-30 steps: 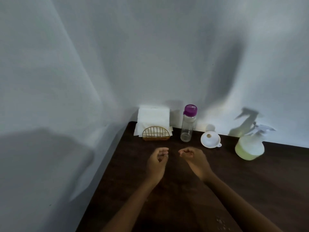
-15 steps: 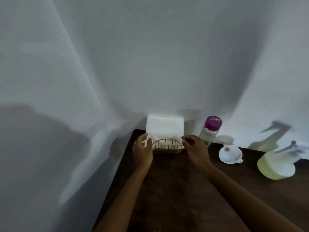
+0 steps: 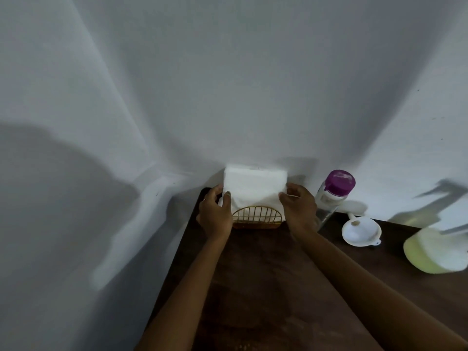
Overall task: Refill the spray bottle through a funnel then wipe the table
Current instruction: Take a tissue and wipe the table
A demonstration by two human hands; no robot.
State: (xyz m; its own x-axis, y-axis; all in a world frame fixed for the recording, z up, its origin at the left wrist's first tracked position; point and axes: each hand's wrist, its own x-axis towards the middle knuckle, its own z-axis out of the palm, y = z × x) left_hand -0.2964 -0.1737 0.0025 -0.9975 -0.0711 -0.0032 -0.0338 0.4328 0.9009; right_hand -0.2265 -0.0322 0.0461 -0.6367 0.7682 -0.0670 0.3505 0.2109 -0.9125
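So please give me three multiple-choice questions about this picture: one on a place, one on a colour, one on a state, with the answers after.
1. Where does the funnel lie?
A. in the spray bottle
B. on the table, right of the capped bottle
C. in the napkin holder

2. What colour is the cap of the clear bottle?
A. purple
B. green
C. black

3. What are both hands doing?
A. resting flat on the table
B. lifting the funnel
C. pinching the napkins

Answers: B, it lies on the table; A, the cap is purple; C, left hand and right hand pinch the napkins at both sides.

Left hand [image 3: 215, 214] and right hand [image 3: 298, 209] reach forward, fingers curled.
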